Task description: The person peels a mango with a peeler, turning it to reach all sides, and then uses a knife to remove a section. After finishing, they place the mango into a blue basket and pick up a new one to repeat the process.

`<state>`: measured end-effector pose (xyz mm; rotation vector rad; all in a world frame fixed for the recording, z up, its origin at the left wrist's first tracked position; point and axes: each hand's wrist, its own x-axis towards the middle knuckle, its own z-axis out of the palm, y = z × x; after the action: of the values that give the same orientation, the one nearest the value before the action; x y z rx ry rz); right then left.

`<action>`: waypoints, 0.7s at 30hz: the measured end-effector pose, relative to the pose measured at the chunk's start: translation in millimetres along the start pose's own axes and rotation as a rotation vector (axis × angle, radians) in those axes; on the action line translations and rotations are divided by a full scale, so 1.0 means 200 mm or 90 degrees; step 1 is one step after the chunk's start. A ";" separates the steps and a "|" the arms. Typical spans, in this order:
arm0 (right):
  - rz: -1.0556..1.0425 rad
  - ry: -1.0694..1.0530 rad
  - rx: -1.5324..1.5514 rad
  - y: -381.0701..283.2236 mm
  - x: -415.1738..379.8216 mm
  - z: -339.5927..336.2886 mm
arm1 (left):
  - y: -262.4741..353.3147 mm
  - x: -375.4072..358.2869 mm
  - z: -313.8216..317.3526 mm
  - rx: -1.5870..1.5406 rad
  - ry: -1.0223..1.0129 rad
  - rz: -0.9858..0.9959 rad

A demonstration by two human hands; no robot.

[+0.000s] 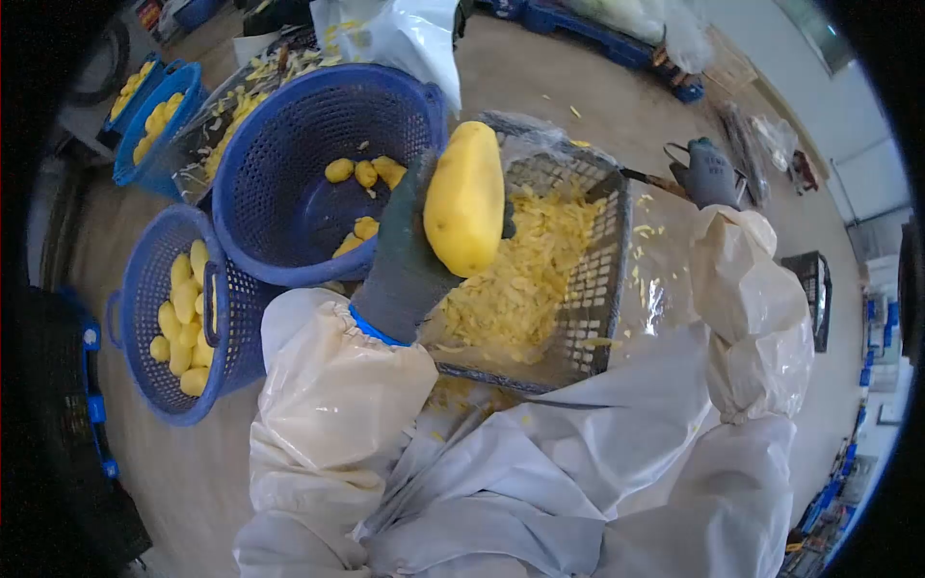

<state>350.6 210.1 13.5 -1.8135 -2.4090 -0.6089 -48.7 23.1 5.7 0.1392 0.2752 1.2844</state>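
My left hand [409, 255], in a dark grey glove, holds a large peeled potato [464, 197] upright above the near left side of a crate [617, 250] filled with yellow peelings [535, 275]. At the right, my right hand [708, 175], also gloved, is closed around the handle of a peeler [660, 183], whose thin blade end points left toward the crate's rim. Left of the potato stands a big blue basket [265, 144] with a few small potatoes [366, 173] inside.
A smaller blue basket [145, 361] at the left holds several peeled potatoes [183, 318]. Blue tubs [183, 111] with potatoes stand at the upper left. A dark crate [814, 299] is at the right, and a blue pallet [617, 39] lies at the top.
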 end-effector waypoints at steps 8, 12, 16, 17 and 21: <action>0.032 -0.231 -0.080 -0.04 0.02 0.18 | 0.05 0.03 -0.03 0.034 0.000 0.062; 0.049 -0.323 -0.103 -0.04 0.05 0.28 | 0.05 0.04 -0.01 0.037 0.020 0.102; 0.035 -0.322 -0.090 -0.15 0.04 0.08 | 0.07 0.05 -0.04 0.015 0.020 0.079; 0.036 -0.314 -0.082 -0.17 0.03 0.02 | 0.08 0.05 -0.04 0.006 0.006 0.074; 0.138 -0.146 0.142 -0.28 -0.08 -0.28 | 0.09 0.06 -0.05 0.013 -0.037 0.092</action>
<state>293.4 164.4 45.3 -2.1015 -2.2529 -0.1135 -65.0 38.5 -0.5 0.2176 0.2317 1.4189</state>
